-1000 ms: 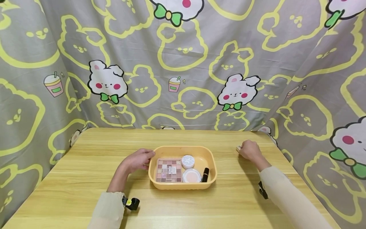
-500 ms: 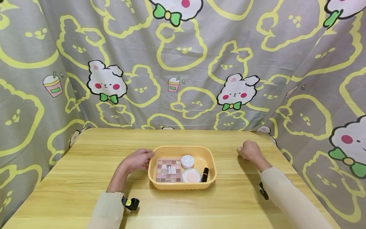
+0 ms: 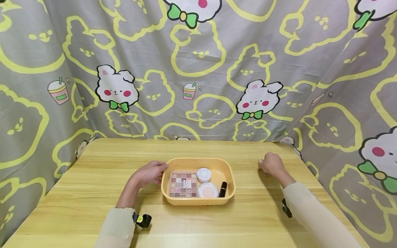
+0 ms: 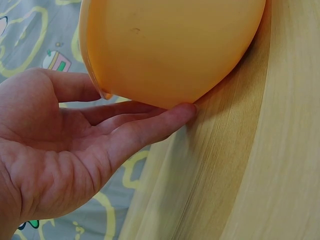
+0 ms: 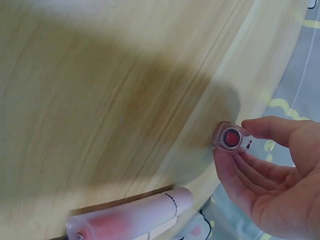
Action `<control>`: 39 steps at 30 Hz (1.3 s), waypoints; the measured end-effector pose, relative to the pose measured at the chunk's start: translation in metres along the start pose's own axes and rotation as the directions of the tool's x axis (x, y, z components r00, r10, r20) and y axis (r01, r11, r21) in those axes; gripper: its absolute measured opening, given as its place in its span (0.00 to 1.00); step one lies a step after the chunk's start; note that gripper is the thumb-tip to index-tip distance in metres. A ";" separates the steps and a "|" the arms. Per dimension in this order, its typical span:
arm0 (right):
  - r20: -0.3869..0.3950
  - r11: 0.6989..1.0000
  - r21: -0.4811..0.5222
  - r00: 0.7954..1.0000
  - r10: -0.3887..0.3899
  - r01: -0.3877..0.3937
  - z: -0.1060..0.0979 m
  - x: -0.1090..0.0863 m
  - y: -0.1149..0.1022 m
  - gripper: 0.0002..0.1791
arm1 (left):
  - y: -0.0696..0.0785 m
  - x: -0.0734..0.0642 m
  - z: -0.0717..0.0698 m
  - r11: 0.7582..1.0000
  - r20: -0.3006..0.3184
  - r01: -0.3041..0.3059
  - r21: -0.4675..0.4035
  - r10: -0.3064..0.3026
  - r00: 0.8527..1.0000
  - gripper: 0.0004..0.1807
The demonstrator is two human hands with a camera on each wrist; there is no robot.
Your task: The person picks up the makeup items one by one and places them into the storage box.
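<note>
An orange-yellow plastic basin [image 3: 198, 201] stands on the table. My left hand [image 3: 152, 174] holds its left end, thumb at the rim and fingers under the outer wall. Inside lie an eyeshadow palette [image 3: 183, 185], a round white case [image 3: 203, 175], a round clear-lidded compact [image 3: 207, 190] and a black lipstick tube [image 3: 222, 189]. To the right, my right hand [image 3: 271, 163] pinches a small clear squarish tube [image 5: 230, 137] with a round red core, seen end-on in the right wrist view. A pink frosted cosmetic tube [image 5: 130, 215] lies near it, not visible in the head view.
The wooden table [image 3: 198, 227] reaches back to a grey curtain [image 3: 211, 69] with rabbit prints, which also hangs at both sides. A black strap-on camera [image 3: 142, 220] sits at my left wrist, and another [image 3: 286, 207] at my right.
The pale end that stuck out left of my right hand is now hidden from the head view, as that hand turned slightly. The left hand and basin have not moved.
</note>
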State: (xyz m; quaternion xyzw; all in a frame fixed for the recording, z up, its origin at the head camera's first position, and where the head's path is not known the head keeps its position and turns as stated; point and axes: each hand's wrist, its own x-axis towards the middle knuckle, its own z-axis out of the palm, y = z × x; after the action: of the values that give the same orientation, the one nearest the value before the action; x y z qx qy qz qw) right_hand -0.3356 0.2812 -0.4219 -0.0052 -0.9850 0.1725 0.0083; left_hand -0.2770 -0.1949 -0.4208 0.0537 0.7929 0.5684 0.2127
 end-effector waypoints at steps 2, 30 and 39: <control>-0.017 1.000 -0.009 1.000 -0.015 0.015 0.000 0.000 0.000 0.18 | 0.000 0.000 0.001 1.000 -0.002 0.005 0.000 -0.005 1.000 0.29; -0.024 0.986 0.085 0.990 -0.142 0.143 -0.013 -0.013 -0.071 0.20 | 0.001 0.000 0.001 1.000 0.008 0.002 0.006 -0.002 1.000 0.29; -0.045 0.974 0.080 0.977 -0.207 0.210 -0.019 -0.021 -0.099 0.12 | 0.002 -0.001 0.001 1.000 0.006 0.001 0.003 -0.001 1.000 0.30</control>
State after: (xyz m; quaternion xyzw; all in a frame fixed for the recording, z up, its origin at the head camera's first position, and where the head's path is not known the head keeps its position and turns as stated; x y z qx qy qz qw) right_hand -0.3147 0.1941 -0.3706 0.0952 -0.9716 0.2121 0.0446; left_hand -0.2764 -0.1939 -0.4192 0.0556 0.7933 0.5669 0.2152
